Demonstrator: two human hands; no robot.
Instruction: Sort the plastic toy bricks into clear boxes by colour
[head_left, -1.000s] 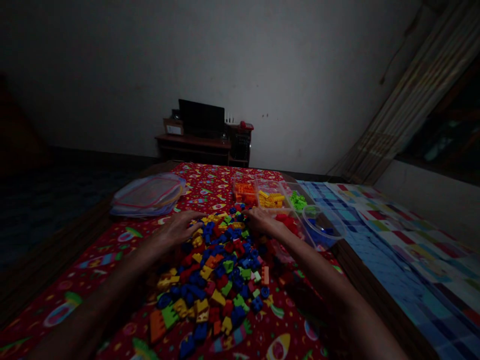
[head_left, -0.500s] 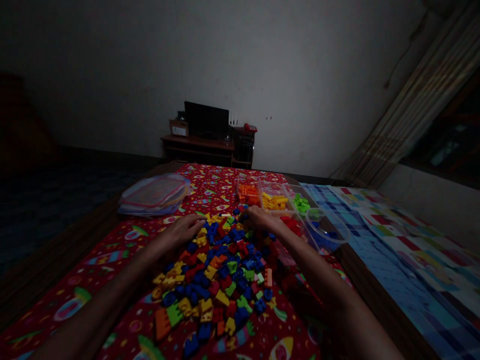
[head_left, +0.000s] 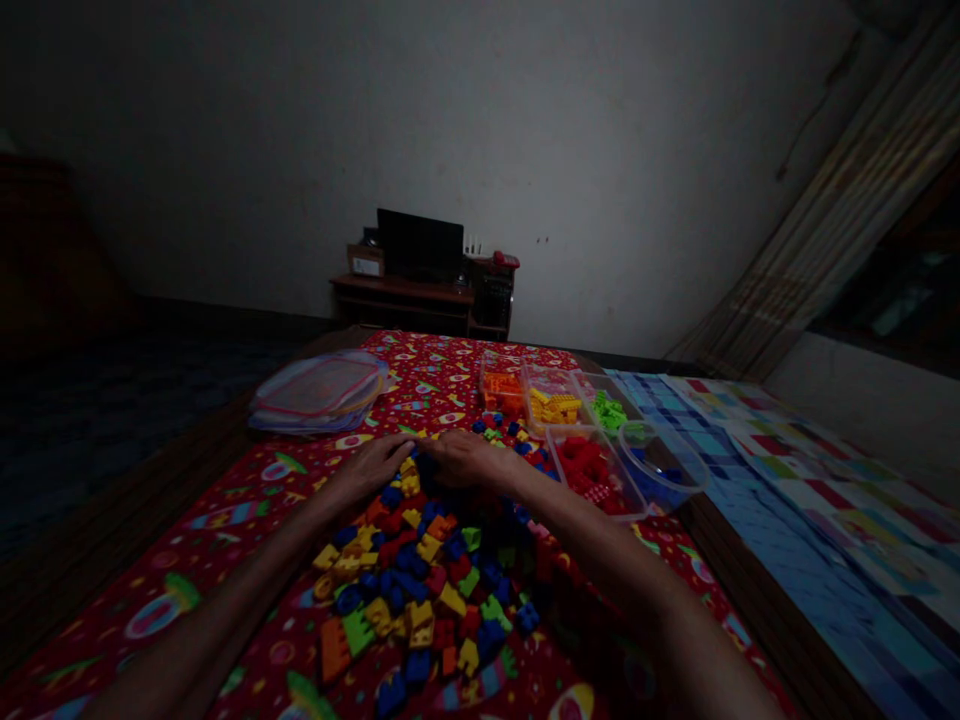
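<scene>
A spread pile of mixed toy building bricks (head_left: 409, 585) lies on a red patterned cloth (head_left: 247, 560). At the pile's far left edge rests my left hand (head_left: 375, 462), fingers stretched over the bricks, nothing visible in them. My right hand (head_left: 465, 460) reaches across the far part of the pile, its fingertips close to those of the left. Its fingers are bent down among the bricks, and what they grip, if anything, is hidden. Yellow bricks (head_left: 409, 480) lie just below the left fingers.
Right of the pile stand clear boxes of sorted bricks: orange (head_left: 502, 390), yellow (head_left: 555, 406), green (head_left: 609, 410) and red (head_left: 585, 470). A round tub (head_left: 694, 465) holds blue ones. Stacked lids (head_left: 319, 390) lie at the left. Beyond is a desk with a monitor (head_left: 420, 245).
My right hand has moved left from beside the boxes to near my left hand, uncovering the red bricks' box. My left hand stays at the pile's edge. The view has shifted slightly.
</scene>
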